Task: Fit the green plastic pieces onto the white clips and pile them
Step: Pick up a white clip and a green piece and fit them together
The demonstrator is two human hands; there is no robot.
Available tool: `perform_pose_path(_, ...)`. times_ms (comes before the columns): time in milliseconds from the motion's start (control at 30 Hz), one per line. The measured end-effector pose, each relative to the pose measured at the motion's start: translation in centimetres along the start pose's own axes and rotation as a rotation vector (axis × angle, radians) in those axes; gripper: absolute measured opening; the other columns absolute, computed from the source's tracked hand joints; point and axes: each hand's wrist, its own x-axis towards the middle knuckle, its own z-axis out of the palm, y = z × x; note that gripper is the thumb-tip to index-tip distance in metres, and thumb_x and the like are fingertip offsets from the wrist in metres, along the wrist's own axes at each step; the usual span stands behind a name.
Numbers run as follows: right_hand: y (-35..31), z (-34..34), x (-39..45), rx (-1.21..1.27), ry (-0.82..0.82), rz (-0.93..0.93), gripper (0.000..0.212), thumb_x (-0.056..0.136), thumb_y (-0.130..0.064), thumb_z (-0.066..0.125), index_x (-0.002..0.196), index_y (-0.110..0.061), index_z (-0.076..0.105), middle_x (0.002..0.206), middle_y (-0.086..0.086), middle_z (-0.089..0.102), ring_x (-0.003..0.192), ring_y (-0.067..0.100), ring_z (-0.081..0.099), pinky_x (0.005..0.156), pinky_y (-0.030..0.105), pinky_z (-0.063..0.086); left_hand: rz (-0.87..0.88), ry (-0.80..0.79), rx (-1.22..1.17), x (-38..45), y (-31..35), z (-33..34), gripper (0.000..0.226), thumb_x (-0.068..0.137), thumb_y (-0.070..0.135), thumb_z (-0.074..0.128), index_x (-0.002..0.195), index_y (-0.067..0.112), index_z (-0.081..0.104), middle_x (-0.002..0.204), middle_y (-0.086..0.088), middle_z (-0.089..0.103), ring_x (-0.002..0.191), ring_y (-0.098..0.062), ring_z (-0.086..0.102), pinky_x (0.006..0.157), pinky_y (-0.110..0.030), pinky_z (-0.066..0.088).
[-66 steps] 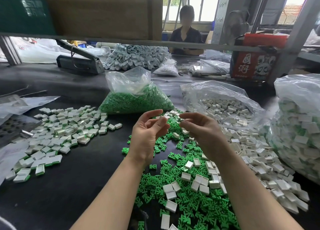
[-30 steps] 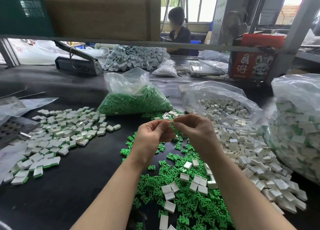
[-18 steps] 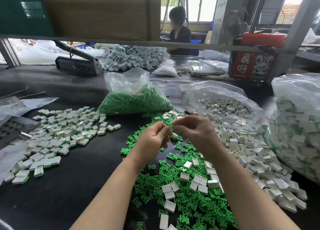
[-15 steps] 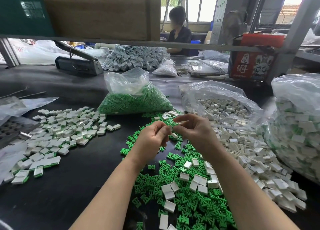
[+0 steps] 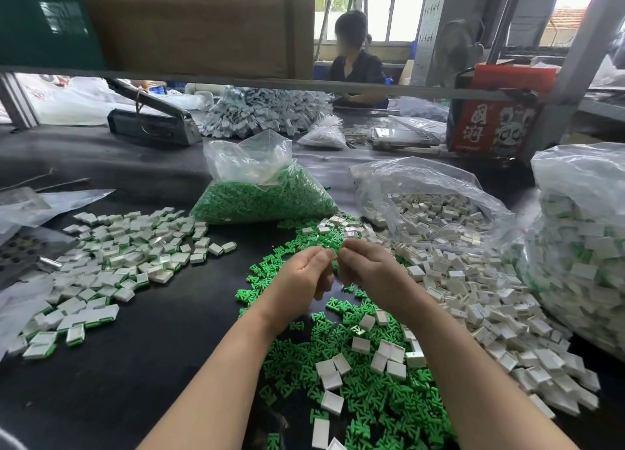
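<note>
Head view shows left hand [image 5: 301, 275] and right hand [image 5: 370, 273] pinching one clip [image 5: 334, 254] mid-fit; next, probably, the desk's left-edge pile [image 5: 115, 263].

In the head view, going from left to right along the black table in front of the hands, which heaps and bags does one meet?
Heap of assembled white-and-green clips → loose green plastic pieces → loose white plastic clips → large clear bag of finished clips.

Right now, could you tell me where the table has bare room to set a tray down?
Bare black table lies left of the left forearm, between the finished pile and the loose green pieces. Another strip runs behind that pile. Right of the hands, white clips and bags crowd everything.
</note>
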Motion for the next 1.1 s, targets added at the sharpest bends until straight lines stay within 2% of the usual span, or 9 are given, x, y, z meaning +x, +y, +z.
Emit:
perform_pose_path(67,0.1,0.0,0.0,0.045,-0.001,0.003,0.031,0.1,-0.009,0.044,0.069,-0.011,0.048,0.06,0.0,0.048,0.061,0.02,0.039,0.06,0.039,0.032,-0.026,-0.005,-0.024,-0.1,-0.1,0.2,0.031,0.103,0.03,0.042,0.078,0.02,0.058,0.064,0.005,0.057,0.057,-0.008,0.049,0.052,-0.017,0.04)
perform_pose_path(167,0.1,0.3,0.0,0.092,0.004,0.023,0.033,0.1,-0.007,0.042,0.068,-0.011,0.046,0.058,-0.002,0.045,0.062,0.021,0.037,0.061,0.04,0.03,-0.015,-0.009,-0.028,-0.1,0.0,0.4,0.04,0.101,0.031,0.04,0.068,0.034,0.063,0.061,0.012,0.052,0.054,-0.002,0.044,0.05,-0.015,0.037)
perform_pose_path(333,0.2,0.8,0.1,0.018,0.022,0.044,0.037,0.101,-0.011,0.038,0.066,-0.008,0.049,0.058,0.005,0.049,0.058,0.02,0.042,0.061,0.039,0.035,-0.017,-0.032,0.024,-0.1,0.2,0.3,0.034,0.106,0.02,0.037,0.074,0.019,0.049,0.06,0.011,0.041,0.053,-0.005,0.036,0.051,-0.017,0.031)
perform_pose_path(533,0.5,0.8,-0.1,-0.218,0.056,-0.011,0.043,0.103,-0.018,0.036,0.063,-0.011,0.049,0.057,0.002,0.049,0.053,0.015,0.04,0.058,0.036,0.034,0.006,-0.036,0.111,-0.1,0.2,1.2,0.035,0.107,0.016,0.033,0.075,0.016,0.046,0.049,0.018,0.043,0.047,0.001,0.035,0.048,-0.014,0.03)
perform_pose_path(700,0.4,1.2,-0.3,-0.416,0.094,-0.082,0.045,0.106,-0.03,0.029,0.068,-0.018,0.052,0.07,0.001,0.058,0.066,0.015,0.052,0.064,0.035,0.04,0.031,0.041,0.136,0.1,-0.1,2.0,0.033,0.107,0.019,0.033,0.084,0.009,0.053,0.065,0.006,0.049,0.058,-0.007,0.044,0.055,-0.02,0.039)
perform_pose_path(833,0.5,1.8,-0.5,-0.493,0.143,-0.083,0.049,0.106,-0.036,0.024,0.081,-0.013,0.06,0.08,0.007,0.064,0.076,0.023,0.059,0.071,0.04,0.047,0.046,0.087,0.131,0.0,-0.3,2.6,0.033,0.107,0.019,0.033,0.085,0.016,0.057,0.062,0.015,0.061,0.056,0.008,0.056,0.054,-0.009,0.043)
perform_pose_path(967,0.7,2.0,-0.5,-0.516,0.187,-0.078,0.049,0.105,-0.036,0.022,0.074,-0.018,0.055,0.074,0.004,0.061,0.073,0.024,0.058,0.068,0.038,0.046,0.028,0.124,0.137,0.0,-0.5,3.0,0.032,0.107,0.022,0.034,0.089,0.018,0.059,0.078,0.006,0.062,0.064,0.006,0.06,0.056,-0.013,0.047)
perform_pose_path(1033,0.9,2.1,-0.5,-0.518,0.197,-0.056,0.048,0.105,-0.034,0.023,0.067,-0.022,0.05,0.07,0.002,0.058,0.071,0.024,0.057,0.066,0.037,0.044,0.014,0.135,0.178,0.0,-0.6,3.3,0.032,0.107,0.023,0.033,0.089,0.017,0.058,0.079,0.003,0.061,0.065,0.0,0.059,0.056,-0.019,0.047)
perform_pose_path(1100,1.1,2.1,-0.5,-0.513,0.213,-0.039,0.048,0.105,-0.032,0.024,0.065,-0.023,0.049,0.07,0.003,0.058,0.07,0.024,0.057,0.066,0.037,0.045,0.026,0.152,0.215,0.0,-0.8,3.5,0.033,0.107,0.021,0.034,0.09,0.011,0.059,0.082,-0.004,0.063,0.07,-0.008,0.058,0.063,-0.023,0.049)
